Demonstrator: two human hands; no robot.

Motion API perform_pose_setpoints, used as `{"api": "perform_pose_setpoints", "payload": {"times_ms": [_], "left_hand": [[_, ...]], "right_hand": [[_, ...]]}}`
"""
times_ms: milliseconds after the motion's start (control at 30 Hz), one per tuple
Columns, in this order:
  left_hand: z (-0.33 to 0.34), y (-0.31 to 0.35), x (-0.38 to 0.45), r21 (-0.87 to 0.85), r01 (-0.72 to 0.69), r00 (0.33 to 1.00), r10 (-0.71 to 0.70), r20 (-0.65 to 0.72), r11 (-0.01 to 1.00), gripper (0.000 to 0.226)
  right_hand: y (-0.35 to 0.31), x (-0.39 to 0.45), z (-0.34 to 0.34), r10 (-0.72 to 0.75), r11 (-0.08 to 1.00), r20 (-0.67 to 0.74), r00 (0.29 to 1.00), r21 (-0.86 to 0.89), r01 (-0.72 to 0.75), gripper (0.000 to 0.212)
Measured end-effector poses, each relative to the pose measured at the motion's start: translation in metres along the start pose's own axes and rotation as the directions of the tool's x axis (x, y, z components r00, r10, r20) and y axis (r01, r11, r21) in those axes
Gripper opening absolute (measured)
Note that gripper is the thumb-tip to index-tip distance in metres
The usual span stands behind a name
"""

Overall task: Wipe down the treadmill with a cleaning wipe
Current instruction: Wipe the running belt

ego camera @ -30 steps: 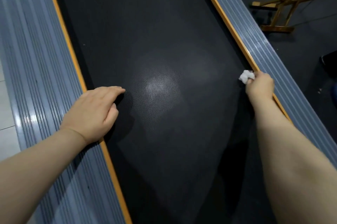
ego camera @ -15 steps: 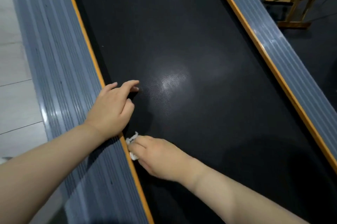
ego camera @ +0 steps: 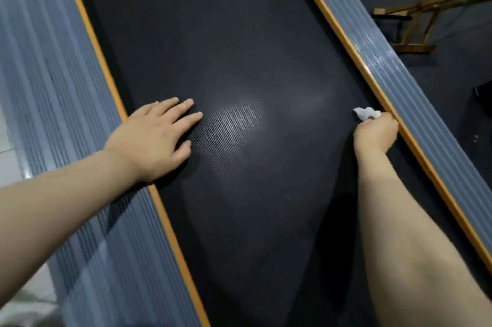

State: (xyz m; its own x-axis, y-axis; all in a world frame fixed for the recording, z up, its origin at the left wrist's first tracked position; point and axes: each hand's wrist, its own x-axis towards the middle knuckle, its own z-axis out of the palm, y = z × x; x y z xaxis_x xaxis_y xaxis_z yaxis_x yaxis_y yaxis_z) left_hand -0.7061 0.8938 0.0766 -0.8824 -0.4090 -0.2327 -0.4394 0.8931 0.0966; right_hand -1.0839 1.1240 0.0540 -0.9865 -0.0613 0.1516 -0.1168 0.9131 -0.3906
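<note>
The treadmill's black textured belt runs up the middle of the view between two grey ribbed side rails with orange trim. My right hand is closed around a crumpled white wipe and presses it on the belt right against the right rail. My left hand lies flat, fingers spread, palm on the belt at the edge of the left rail. A pale sheen of light shows on the belt between the hands.
A wooden folding frame with a colourful cloth on top stands on the dark floor beyond the right rail. Pale floor tiles show at the far left edge. A dark object sits at the right edge.
My right hand swept the wipe across the belt from the left rail back to the right rail. My left hand stayed planted and flattened its fingers.
</note>
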Motion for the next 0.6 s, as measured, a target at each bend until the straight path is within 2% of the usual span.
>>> {"api": "perform_pose_setpoints", "payload": {"times_ms": [67,100,133,167,200,233,300,333,367,400,433,467,533,567,600], "left_hand": [[0.001,-0.005,0.002,-0.038,0.012,1.000,-0.013,-0.010,0.999,0.067],[0.001,-0.006,0.002,-0.052,0.011,1.000,-0.011,-0.013,0.999,0.065],[0.001,-0.007,0.002,-0.062,0.008,1.000,-0.009,-0.012,0.998,0.065],[0.002,-0.007,0.001,-0.071,0.005,1.000,-0.005,-0.011,0.997,0.065],[0.001,-0.007,0.001,-0.079,-0.001,1.000,0.000,-0.005,0.997,0.065],[0.000,-0.007,0.002,-0.086,-0.007,1.000,0.007,-0.004,0.996,0.066],[-0.001,-0.009,0.003,-0.107,-0.015,1.000,0.015,-0.001,0.994,0.067],[-0.002,-0.010,0.003,-0.112,-0.019,1.000,0.019,0.002,0.993,0.067],[-0.001,-0.010,0.003,-0.115,-0.023,1.000,0.024,0.001,0.993,0.067],[-0.001,-0.010,0.002,-0.119,-0.025,1.000,0.025,-0.001,0.993,0.067],[0.000,-0.011,0.002,-0.123,-0.024,1.000,0.024,-0.003,0.992,0.067],[0.001,-0.011,0.001,-0.122,-0.024,1.000,0.024,-0.006,0.992,0.067],[0.002,-0.012,0.001,-0.128,-0.031,0.999,0.029,-0.022,0.991,0.067],[0.002,-0.012,0.001,-0.138,-0.035,0.999,0.031,-0.031,0.990,0.067],[0.003,-0.012,0.000,-0.144,-0.034,0.999,0.029,-0.038,0.989,0.067]], "right_hand": [[-0.024,-0.040,0.002,-0.192,0.981,0.021,0.981,-0.007,0.193,0.025],[-0.032,-0.071,0.003,-0.340,0.940,0.050,0.939,-0.008,0.341,0.024],[-0.038,-0.111,0.004,-0.503,0.864,0.103,0.858,0.031,0.502,0.023],[-0.044,-0.157,0.001,-0.638,0.769,0.191,0.746,0.112,0.630,0.023],[-0.048,-0.205,-0.005,-0.765,0.639,0.289,0.576,0.232,0.733,0.023],[-0.054,-0.247,-0.017,-0.849,0.504,0.366,0.380,0.350,0.790,0.025],[-0.063,-0.292,-0.035,-0.888,0.279,0.460,-0.017,0.567,0.775,0.025],[-0.065,-0.289,-0.033,-0.869,0.207,0.474,-0.143,0.609,0.766,0.025],[-0.069,-0.272,-0.028,-0.856,0.190,0.492,-0.159,0.586,0.788,0.026],[-0.078,-0.247,-0.026,-0.851,0.238,0.516,-0.096,0.543,0.805,0.027],[-0.087,-0.215,-0.024,-0.846,0.311,0.534,0.002,0.489,0.815,0.027],[-0.089,-0.175,-0.020,-0.836,0.398,0.532,0.132,0.424,0.814,0.026],[-0.073,-0.087,-0.020,-0.752,0.633,0.364,0.550,0.166,0.756,0.027],[-0.054,-0.045,-0.020,-0.613,0.773,0.251,0.749,-0.004,0.634,0.026],[-0.034,-0.010,-0.019,-0.440,0.878,0.157,0.884,-0.132,0.461,0.026]]}}
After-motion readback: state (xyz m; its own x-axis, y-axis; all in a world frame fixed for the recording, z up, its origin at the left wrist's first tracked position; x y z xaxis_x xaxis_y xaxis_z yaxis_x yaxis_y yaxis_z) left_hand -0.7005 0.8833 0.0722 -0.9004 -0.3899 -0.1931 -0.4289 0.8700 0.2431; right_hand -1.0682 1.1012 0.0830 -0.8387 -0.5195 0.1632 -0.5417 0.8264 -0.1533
